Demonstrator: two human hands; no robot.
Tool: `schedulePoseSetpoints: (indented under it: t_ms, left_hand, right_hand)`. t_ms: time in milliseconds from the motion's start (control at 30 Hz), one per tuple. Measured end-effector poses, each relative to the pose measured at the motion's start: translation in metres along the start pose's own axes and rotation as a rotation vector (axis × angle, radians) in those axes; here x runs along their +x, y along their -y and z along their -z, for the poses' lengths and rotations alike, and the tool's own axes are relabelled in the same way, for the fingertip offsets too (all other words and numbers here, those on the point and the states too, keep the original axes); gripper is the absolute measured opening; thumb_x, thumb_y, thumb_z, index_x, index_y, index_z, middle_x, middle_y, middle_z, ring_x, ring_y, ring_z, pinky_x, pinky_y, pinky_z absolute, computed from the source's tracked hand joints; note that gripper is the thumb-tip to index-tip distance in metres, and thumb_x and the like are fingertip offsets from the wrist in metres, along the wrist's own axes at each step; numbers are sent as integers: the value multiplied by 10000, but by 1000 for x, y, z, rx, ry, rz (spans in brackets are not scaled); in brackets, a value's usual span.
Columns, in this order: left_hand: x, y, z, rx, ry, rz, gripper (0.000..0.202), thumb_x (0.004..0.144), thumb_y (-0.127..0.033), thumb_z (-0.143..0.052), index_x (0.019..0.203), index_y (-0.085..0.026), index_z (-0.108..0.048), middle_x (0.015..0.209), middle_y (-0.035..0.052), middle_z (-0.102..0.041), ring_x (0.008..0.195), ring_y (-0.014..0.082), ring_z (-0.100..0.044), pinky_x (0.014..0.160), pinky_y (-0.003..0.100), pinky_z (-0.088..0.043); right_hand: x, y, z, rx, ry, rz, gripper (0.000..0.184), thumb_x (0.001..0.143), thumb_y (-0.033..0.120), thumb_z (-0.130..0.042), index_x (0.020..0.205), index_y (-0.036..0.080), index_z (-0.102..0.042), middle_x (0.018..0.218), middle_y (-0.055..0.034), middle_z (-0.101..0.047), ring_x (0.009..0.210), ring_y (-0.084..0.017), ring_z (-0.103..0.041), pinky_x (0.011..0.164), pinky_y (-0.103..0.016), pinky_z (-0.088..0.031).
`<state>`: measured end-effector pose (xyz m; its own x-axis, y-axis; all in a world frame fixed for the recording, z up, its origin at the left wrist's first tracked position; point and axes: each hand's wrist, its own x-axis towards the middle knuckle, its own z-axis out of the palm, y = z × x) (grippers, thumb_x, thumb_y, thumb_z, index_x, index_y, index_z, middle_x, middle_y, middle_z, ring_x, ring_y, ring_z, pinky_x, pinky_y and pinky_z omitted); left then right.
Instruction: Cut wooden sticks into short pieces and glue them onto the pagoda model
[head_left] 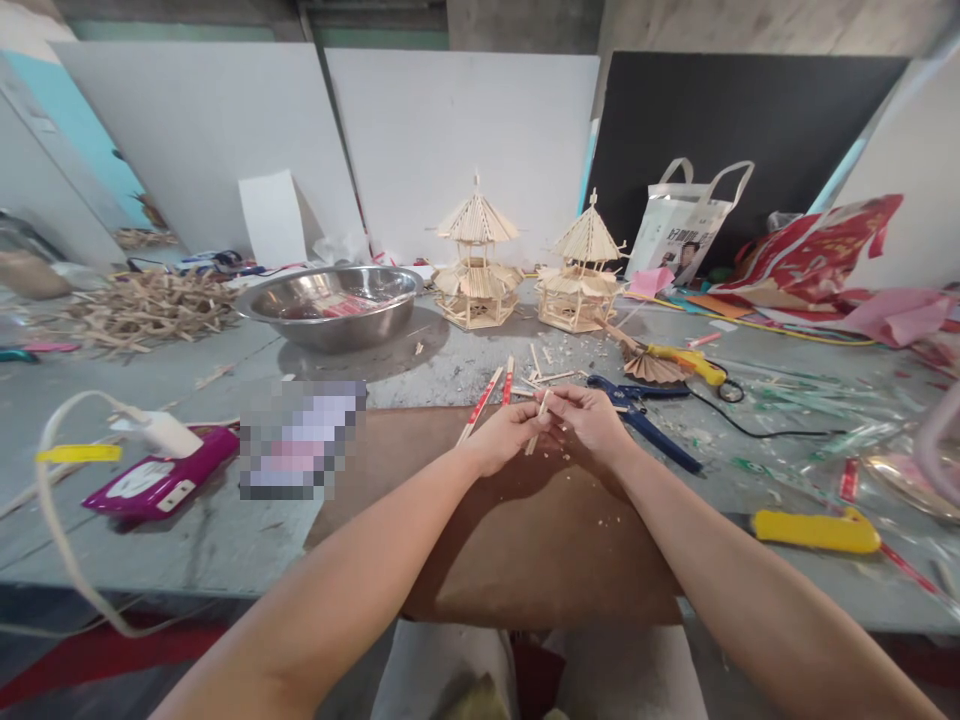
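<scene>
Both my hands meet over a brown board (525, 540) at the table's near edge. My left hand (504, 436) is closed around a short pale wooden stick (538, 426), and my right hand (591, 417) pinches the same stick from the other side. Two chopsticks with red wrappers (484, 400) lie just beyond my left hand. Blue-handled cutters (645, 420) rest right of my right hand. Small wood chips are scattered on the board under my hands.
Two small stick-built pavilions (476, 265) (581, 270) stand at the back, a steel bowl (334, 300) to their left. A pile of sticks (150, 305) lies far left, a purple phone (161, 475) with cable near left. A yellow utility knife (814, 530) and a glue gun (686, 362) lie to the right.
</scene>
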<state>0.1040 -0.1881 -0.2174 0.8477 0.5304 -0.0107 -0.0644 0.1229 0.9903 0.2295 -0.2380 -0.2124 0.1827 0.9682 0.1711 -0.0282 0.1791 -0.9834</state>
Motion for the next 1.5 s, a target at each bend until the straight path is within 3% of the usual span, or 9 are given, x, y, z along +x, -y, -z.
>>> schedulePoseSetpoints:
  t_ms: [300, 367, 467, 567, 700, 833, 1100, 1200, 1500]
  left_hand:
    - [-3, -9, 1, 304, -66, -46, 210, 693, -316, -539, 743, -118, -590, 705, 39, -616, 654, 124, -559, 635, 238, -421]
    - [0, -12, 7, 278, -208, -118, 208, 710, -310, -516, 776, -123, -576, 752, 44, -621, 704, 131, -571, 683, 254, -430]
    - [4, -15, 23, 195, -587, -281, 238, 760, -327, -439, 856, -126, -524, 836, 67, -615, 759, 133, -578, 715, 272, -440]
    - [5, -13, 39, 243, -831, -354, 253, 787, -327, -387, 888, -117, -485, 864, 94, -604, 768, 133, -583, 716, 268, -447]
    - [5, -4, 50, 416, -860, -365, 266, 796, -344, -370, 860, -121, -499, 836, 91, -611, 760, 137, -588, 723, 266, -445]
    - [10, 5, 55, 370, -887, -336, 266, 792, -352, -374, 837, -127, -507, 806, 78, -619, 728, 143, -594, 692, 275, -458]
    - [16, 11, 61, 222, -828, -311, 255, 764, -351, -426, 823, -123, -524, 741, 66, -612, 672, 143, -597, 645, 278, -470]
    - [15, 8, 59, 195, -820, -294, 242, 767, -336, -424, 819, -119, -516, 746, 70, -608, 649, 140, -596, 619, 274, -470]
    - [12, -4, 62, 203, -890, -378, 222, 748, -331, -437, 779, -128, -522, 751, 65, -610, 681, 134, -586, 675, 283, -460]
  right_hand:
    - [3, -3, 3, -251, -19, 189, 192, 685, 363, -532, 711, 183, -595, 673, -1, -572, 606, -111, -521, 583, -233, -423]
    - [3, -4, 3, -269, -72, 186, 197, 702, 353, -509, 775, 183, -575, 728, -12, -585, 658, -121, -534, 646, -254, -425]
    - [-2, -3, -4, -393, -59, 212, 204, 731, 343, -470, 816, 177, -553, 798, -40, -591, 736, -140, -542, 710, -283, -419]
    - [-16, 2, -21, -618, 145, 357, 267, 764, 339, -428, 929, 167, -549, 949, -84, -577, 893, -168, -516, 808, -311, -383]
    - [-43, 8, -49, -902, 666, 403, 582, 768, 468, -379, 1232, 116, -364, 1263, -153, -384, 1158, -227, -332, 949, -369, -257]
    - [-50, 2, -57, -1100, 858, 358, 716, 764, 573, -254, 1311, 114, -202, 1373, -131, -166, 1256, -236, -110, 1003, -444, -58]
    - [-16, -15, 0, -1315, 670, 176, 630, 792, 558, -133, 1324, 221, -116, 1391, -27, -104, 1268, -187, -52, 993, -471, -13]
    - [-4, -20, 19, -1360, 583, 117, 649, 787, 568, -116, 1324, 204, -131, 1390, -42, -109, 1266, -187, -76, 999, -450, -53]
    - [30, -29, 41, -1397, 476, 122, 619, 818, 502, -124, 1311, 139, -214, 1384, -60, -151, 1258, -177, -128, 1009, -343, -134]
